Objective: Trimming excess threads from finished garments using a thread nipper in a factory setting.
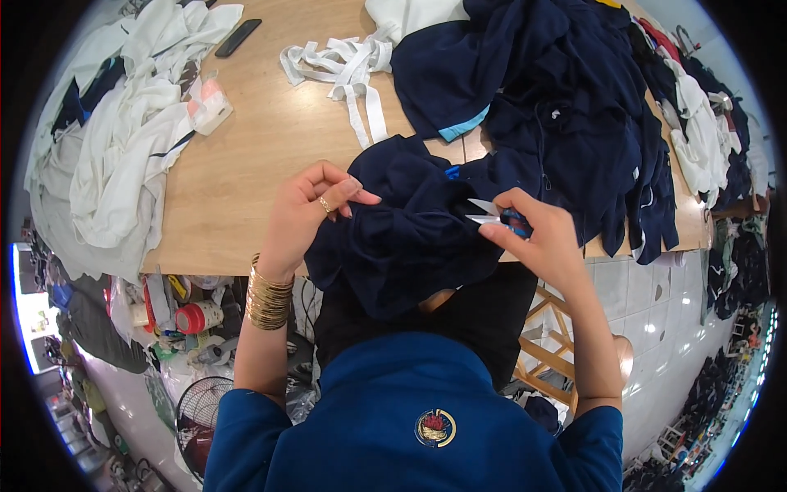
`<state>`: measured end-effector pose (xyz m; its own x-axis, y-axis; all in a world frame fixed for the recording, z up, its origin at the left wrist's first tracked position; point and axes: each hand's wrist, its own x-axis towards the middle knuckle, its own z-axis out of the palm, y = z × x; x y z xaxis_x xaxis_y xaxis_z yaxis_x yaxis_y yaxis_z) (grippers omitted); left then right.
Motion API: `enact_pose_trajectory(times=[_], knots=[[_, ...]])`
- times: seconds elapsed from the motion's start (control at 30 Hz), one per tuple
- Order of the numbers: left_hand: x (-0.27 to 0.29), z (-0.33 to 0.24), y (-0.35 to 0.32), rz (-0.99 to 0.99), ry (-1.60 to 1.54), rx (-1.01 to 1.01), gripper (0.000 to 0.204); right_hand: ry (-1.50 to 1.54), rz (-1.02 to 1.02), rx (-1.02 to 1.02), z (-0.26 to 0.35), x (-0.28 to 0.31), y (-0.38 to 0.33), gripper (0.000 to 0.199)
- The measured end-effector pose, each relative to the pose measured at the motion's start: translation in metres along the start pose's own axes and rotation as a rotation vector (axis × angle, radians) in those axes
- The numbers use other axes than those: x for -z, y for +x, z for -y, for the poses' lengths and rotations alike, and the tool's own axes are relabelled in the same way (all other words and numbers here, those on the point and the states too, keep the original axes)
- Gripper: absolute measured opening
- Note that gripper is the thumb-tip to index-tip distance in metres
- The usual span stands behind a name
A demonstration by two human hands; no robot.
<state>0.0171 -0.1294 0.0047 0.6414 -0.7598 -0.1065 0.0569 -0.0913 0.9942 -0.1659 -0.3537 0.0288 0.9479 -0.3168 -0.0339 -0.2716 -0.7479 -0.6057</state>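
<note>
Right hand (541, 236) grips scissors (489, 219), blades parted. Left hand (305, 209): fingers bent, cannot tell if gripping anything. Navy garment (402, 242) bunched between both hands; white straps (351, 74) beyond the left.

The person wears a deep blue shirt (369, 418) with short, loose sleeves (250, 435); a curved fold crosses its upper part. A small round emblem (435, 428) sits on the shirt front, with a red shape above a gold form inside a partly gold rim. Thin gold bangles (269, 297) stack closely into a broad cuff about the left forearm. A gold ring (325, 204) circles one finger of the left hand (316, 197). The legwear (496, 316) is black.
</note>
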Motion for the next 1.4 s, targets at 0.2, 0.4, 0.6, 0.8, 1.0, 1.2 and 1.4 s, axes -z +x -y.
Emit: enact_pose_trajectory(times=[0.2, 0.4, 0.6, 0.8, 1.0, 1.2, 1.4], knots=[[0.003, -0.002, 0.000, -0.115, -0.010, -0.006, 0.013, 0.301, 0.002, 0.146, 0.029, -0.044, 0.011, 0.042], [0.023, -0.028, -0.013, -0.225, -0.014, -0.214, 0.013, 0.372, -0.170, 0.167, 0.018, -0.077, 0.030, 0.020], [0.027, -0.017, -0.028, -0.248, -0.014, -0.128, 0.012, 0.287, -0.127, 0.104, 0.029, -0.071, 0.032, 0.025], [0.020, -0.023, -0.030, -0.262, -0.053, -0.096, 0.013, 0.113, -0.193, 0.310, 0.053, -0.050, 0.028, 0.031], [0.015, -0.027, -0.025, -0.213, -0.067, -0.084, 0.014, -0.235, -0.162, 0.641, 0.053, -0.037, 0.045, 0.027], [0.010, -0.032, -0.023, -0.170, -0.087, -0.095, 0.013, -0.263, -0.071, 0.660, 0.059, -0.035, 0.048, 0.026], [0.007, -0.034, -0.020, -0.155, -0.089, -0.085, 0.012, -0.267, -0.037, 0.660, 0.060, -0.040, 0.049, 0.026]])
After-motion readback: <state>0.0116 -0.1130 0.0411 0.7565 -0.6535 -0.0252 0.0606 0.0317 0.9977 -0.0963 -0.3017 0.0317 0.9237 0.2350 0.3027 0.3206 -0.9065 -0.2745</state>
